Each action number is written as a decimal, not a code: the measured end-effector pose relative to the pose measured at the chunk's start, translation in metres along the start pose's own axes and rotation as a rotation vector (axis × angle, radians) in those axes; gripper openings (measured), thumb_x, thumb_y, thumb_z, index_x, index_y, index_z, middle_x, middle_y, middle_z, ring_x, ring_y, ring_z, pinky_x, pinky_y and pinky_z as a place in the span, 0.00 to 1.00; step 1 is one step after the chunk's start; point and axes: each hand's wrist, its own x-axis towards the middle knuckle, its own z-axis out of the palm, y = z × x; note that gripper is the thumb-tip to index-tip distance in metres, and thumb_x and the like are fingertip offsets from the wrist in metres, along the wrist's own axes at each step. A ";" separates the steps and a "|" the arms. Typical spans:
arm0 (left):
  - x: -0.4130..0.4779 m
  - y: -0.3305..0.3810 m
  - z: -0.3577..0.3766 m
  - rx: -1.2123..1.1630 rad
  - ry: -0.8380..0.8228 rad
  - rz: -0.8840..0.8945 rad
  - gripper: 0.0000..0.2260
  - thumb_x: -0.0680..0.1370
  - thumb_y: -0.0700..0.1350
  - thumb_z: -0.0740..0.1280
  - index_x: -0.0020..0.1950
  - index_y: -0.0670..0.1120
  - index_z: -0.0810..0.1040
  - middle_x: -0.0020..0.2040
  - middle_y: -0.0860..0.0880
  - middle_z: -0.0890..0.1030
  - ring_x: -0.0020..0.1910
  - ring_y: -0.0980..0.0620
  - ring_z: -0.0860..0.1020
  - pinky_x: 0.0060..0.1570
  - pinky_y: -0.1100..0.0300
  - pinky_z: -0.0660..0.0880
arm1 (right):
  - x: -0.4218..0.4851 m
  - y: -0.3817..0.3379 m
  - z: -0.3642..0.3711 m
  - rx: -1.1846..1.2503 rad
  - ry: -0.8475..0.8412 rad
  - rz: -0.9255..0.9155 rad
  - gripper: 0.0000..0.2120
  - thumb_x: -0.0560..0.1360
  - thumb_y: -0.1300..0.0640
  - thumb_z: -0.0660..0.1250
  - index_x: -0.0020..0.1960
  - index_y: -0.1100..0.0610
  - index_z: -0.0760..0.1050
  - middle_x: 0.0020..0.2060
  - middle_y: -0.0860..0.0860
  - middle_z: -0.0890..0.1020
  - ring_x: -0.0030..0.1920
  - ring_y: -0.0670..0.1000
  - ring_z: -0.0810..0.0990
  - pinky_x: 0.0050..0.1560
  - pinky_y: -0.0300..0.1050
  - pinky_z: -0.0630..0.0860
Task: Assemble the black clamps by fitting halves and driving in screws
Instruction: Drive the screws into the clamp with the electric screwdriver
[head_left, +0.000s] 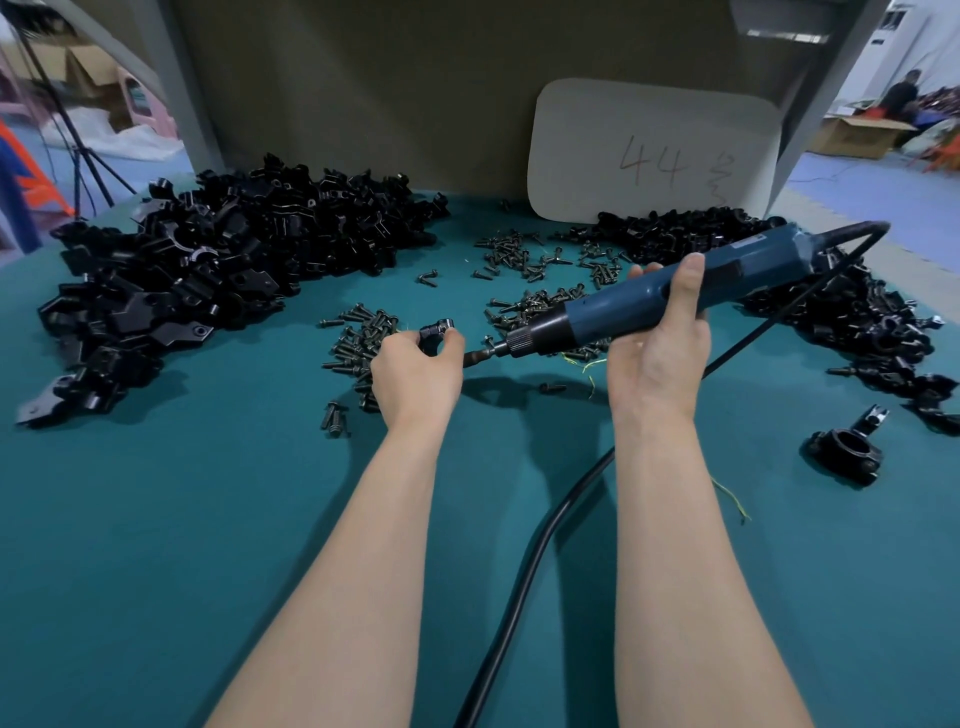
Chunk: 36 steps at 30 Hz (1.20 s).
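Observation:
My left hand (415, 366) pinches a small black clamp (435, 332) just above the green table, over a patch of loose black screws (361, 340). My right hand (662, 338) grips a blue electric screwdriver (649, 301) that lies nearly level. Its bit (480, 356) points left and ends close to my left hand, right beside the clamp. Whether the bit touches a screw is hidden by my fingers.
A big heap of black clamp halves (208, 270) fills the left. Another heap (831, 301) lies at the right. More screws (540, 270) are scattered in the middle. A finished clamp (847, 449) sits at the right front. The black cord (524, 571) runs toward me. A white board (649, 150) leans at the back.

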 end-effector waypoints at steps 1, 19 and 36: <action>0.000 0.000 0.000 -0.007 0.005 0.000 0.12 0.76 0.50 0.67 0.43 0.40 0.79 0.41 0.40 0.84 0.42 0.41 0.83 0.44 0.46 0.80 | 0.000 0.000 0.000 -0.003 0.002 -0.002 0.09 0.81 0.52 0.60 0.55 0.58 0.70 0.43 0.50 0.78 0.47 0.48 0.79 0.41 0.36 0.77; -0.001 0.001 0.002 -0.043 0.065 0.021 0.10 0.76 0.49 0.67 0.36 0.48 0.75 0.40 0.41 0.83 0.40 0.42 0.83 0.46 0.46 0.80 | -0.002 0.004 0.003 0.027 -0.023 -0.004 0.07 0.81 0.52 0.61 0.53 0.55 0.70 0.41 0.50 0.77 0.46 0.48 0.78 0.43 0.38 0.77; -0.001 -0.003 0.004 -0.008 0.069 0.063 0.11 0.76 0.49 0.67 0.44 0.41 0.79 0.38 0.41 0.83 0.40 0.42 0.82 0.42 0.50 0.79 | -0.001 0.004 0.000 0.015 -0.025 0.017 0.07 0.80 0.51 0.61 0.54 0.54 0.70 0.42 0.49 0.78 0.47 0.48 0.78 0.44 0.39 0.77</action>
